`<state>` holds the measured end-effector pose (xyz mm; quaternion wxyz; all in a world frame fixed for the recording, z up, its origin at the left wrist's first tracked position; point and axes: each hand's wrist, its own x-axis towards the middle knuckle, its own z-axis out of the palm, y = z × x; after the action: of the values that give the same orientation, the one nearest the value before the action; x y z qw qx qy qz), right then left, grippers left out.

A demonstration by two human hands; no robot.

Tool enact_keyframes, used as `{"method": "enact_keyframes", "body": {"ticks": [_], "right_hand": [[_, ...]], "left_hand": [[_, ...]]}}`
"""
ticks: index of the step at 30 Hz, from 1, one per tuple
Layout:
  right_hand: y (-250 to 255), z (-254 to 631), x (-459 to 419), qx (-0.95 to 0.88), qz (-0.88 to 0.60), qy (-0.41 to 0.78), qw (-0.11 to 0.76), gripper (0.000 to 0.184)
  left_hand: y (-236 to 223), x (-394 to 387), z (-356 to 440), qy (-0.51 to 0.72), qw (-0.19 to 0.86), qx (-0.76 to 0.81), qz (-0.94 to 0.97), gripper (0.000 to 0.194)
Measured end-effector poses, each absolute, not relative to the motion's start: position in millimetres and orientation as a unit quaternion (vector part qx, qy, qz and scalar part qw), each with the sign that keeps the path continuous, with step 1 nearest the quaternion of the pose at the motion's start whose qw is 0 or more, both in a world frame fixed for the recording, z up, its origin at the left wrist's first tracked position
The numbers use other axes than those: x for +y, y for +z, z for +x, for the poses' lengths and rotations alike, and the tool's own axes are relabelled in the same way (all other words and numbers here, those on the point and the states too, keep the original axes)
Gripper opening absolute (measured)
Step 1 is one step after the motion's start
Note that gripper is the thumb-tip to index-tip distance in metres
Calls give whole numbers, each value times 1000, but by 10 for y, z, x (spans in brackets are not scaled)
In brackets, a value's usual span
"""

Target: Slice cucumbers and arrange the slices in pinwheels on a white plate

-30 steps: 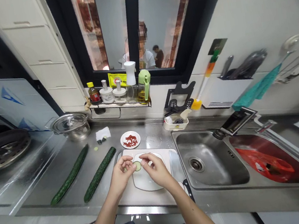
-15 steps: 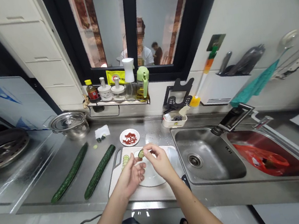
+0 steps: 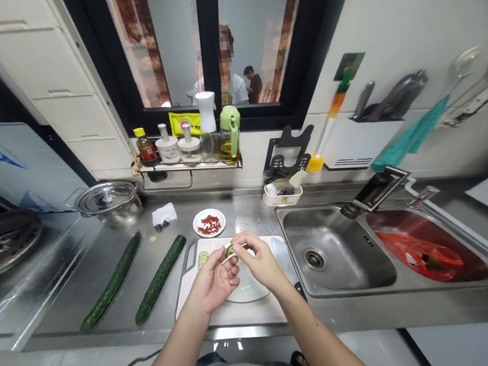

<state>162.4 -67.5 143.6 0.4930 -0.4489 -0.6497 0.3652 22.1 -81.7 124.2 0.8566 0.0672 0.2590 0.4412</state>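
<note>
My right hand (image 3: 257, 261) pinches a thin cucumber slice (image 3: 230, 250) between thumb and fingers. My left hand (image 3: 216, 281) is turned palm up with curled fingers, its thumb and fingertips meeting the same slice. Both hands are over a white plate (image 3: 248, 294), which lies on a white cutting board (image 3: 187, 297). More cucumber slices (image 3: 202, 258) lie in a row on the board, left of the plate. A knife (image 3: 282, 254) rests along the board's right side, partly behind my right arm. Beyond the board is a small dish (image 3: 223, 222) of red dried berries (image 3: 208, 223).
Two whole cucumbers (image 3: 160, 279) lie on the steel counter to the left, near a lidded pot (image 3: 113, 204) and white paper (image 3: 164, 213) with dark green bits. A sink (image 3: 339, 248) with a red bag (image 3: 422, 255) is at right. A condiment shelf (image 3: 191, 165) hangs below the window.
My left hand has rolled palm up. The slice, flat between both hands at first, is now turned edge-on in my right fingers. The view has shifted slightly.
</note>
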Motion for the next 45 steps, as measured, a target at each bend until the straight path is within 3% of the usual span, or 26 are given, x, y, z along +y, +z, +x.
{"method": "enact_keyframes", "body": {"ticks": [14, 23, 32, 40, 45], "right_hand": [[1442, 1653, -694, -649, -467, 374, 471, 17], [1553, 1650, -697, -608, -449, 493, 431, 13], [1571, 1646, -676, -590, -452, 515, 427, 12], [1465, 1683, -615, -587, -467, 516, 414, 11], [1301, 1775, -484, -588, -502, 503, 387, 20]], "left_hand": [[1403, -788, 122, 525, 731, 357, 251, 43], [1500, -803, 140, 551, 613, 432, 365, 41], [1505, -818, 183, 588, 527, 447, 421, 38], [1406, -781, 244, 603, 494, 459, 427, 40], [1220, -658, 246, 581, 512, 471, 423, 36]]}}
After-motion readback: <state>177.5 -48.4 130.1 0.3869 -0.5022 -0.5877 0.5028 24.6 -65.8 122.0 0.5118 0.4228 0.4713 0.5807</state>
